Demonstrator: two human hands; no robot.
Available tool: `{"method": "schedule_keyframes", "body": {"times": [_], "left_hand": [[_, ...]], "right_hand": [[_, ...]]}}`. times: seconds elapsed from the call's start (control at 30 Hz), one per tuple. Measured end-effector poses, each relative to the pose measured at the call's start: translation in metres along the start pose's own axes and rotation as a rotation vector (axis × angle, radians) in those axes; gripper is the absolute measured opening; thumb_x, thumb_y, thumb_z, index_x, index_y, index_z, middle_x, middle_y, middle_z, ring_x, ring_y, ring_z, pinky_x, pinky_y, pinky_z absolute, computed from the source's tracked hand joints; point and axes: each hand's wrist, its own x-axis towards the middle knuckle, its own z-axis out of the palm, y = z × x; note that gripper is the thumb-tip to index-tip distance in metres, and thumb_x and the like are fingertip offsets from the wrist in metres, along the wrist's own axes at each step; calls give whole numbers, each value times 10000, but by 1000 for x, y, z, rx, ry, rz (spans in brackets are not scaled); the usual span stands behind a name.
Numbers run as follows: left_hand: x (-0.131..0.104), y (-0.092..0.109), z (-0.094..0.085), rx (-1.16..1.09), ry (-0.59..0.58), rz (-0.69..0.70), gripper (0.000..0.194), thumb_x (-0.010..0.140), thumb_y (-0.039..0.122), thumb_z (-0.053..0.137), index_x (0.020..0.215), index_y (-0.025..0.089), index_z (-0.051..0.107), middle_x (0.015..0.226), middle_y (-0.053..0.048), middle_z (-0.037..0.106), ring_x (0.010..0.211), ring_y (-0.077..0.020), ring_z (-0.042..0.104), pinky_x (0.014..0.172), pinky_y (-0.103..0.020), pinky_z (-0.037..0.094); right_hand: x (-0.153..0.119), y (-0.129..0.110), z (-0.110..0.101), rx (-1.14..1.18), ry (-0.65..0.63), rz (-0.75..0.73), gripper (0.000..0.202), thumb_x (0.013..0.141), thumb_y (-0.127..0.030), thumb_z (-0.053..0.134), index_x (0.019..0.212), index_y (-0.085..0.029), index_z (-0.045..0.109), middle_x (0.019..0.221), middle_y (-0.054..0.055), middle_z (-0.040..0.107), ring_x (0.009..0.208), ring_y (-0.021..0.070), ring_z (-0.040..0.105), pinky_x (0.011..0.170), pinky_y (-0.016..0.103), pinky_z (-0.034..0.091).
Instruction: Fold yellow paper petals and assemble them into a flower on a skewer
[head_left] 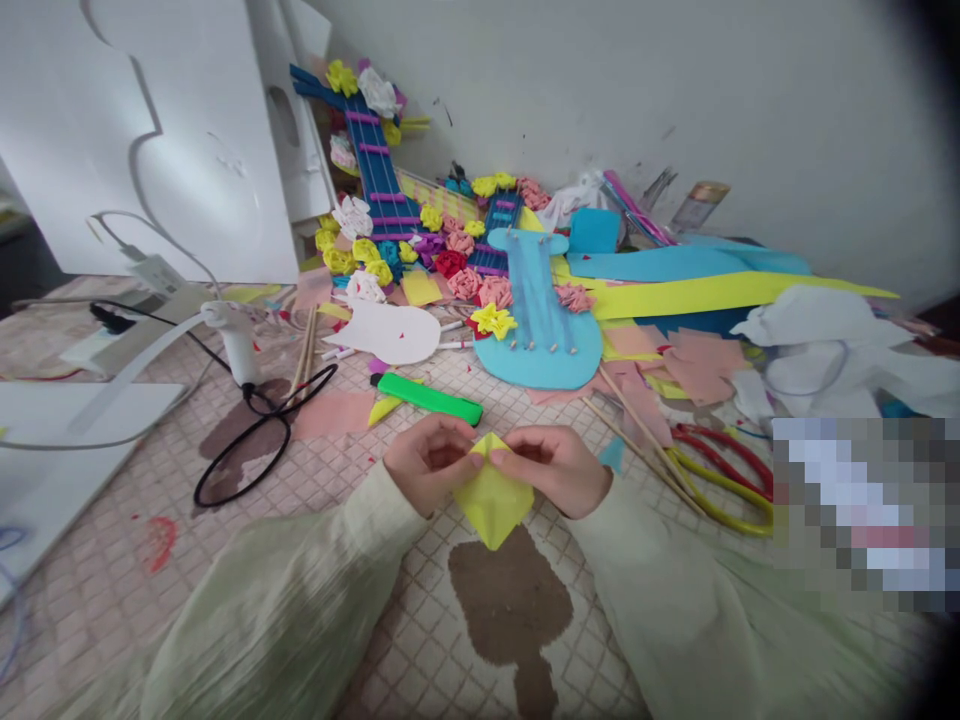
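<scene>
A square of yellow paper (pixel 493 505) with crease lines hangs point-down between my two hands, just above the patterned table. My left hand (pixel 429 462) pinches it near its upper left edge, thumb in front. On the other side, my right hand (pixel 559 468) pinches the upper right edge, its thumb close to the left one at the top corner. Beyond my left hand lies a bright green utility knife (pixel 429 398). Behind the knife, a light blue paper guitar (pixel 536 350) with strings bears a yellow paper flower (pixel 493 320).
A hot glue gun (pixel 238 345) with a looped black cable stands at left. Red and yellow-handled scissors (pixel 724 490) and wooden sticks lie at right. Pink paper squares (pixel 705 360) and a dark blue paper guitar (pixel 379 170) with paper flowers are farther back.
</scene>
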Motion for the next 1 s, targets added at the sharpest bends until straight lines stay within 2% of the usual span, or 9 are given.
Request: {"method": "schedule_keyframes", "body": {"times": [0.23, 0.43, 0.63, 0.87, 1.0], "left_hand": [[-1, -2, -1, 11, -16, 10, 244, 588, 212, 665, 773, 148, 518, 613, 20, 587, 533, -73, 536, 500, -170, 410], [0, 1, -1, 77, -19, -1, 242, 598, 277, 655, 777, 143, 563, 646, -2, 608, 555, -90, 543, 513, -186, 422], [2, -5, -1, 174, 32, 10, 219, 583, 344, 646, 629, 133, 610, 562, -6, 595, 495, -89, 507, 451, -181, 387], [0, 0, 2, 135, 47, -6, 160, 596, 288, 649, 632, 136, 616, 541, 6, 584, 486, -80, 502, 462, -178, 378], [1, 1, 2, 147, 31, -20, 149, 580, 273, 656, 623, 136, 619, 553, -2, 597, 494, -86, 511, 472, -184, 390]], "right_hand": [[0, 3, 0, -42, -34, 20, 225, 588, -345, 648, 613, -130, 587, 527, -15, 538, 475, 69, 447, 443, 200, 325], [0, 2, 1, -53, -42, 40, 214, 576, -316, 654, 618, -121, 578, 538, -19, 523, 485, 63, 441, 444, 192, 322], [-2, 1, 4, -33, -77, 34, 227, 566, -317, 664, 550, -135, 530, 478, -49, 463, 447, 44, 386, 413, 181, 277], [-3, -1, 4, -39, -36, 3, 252, 605, -384, 627, 563, -140, 578, 493, -32, 491, 468, 61, 407, 448, 205, 308], [-3, 2, 4, -17, -86, 48, 265, 564, -382, 671, 602, -133, 586, 508, -29, 508, 469, 64, 423, 443, 202, 308]]}}
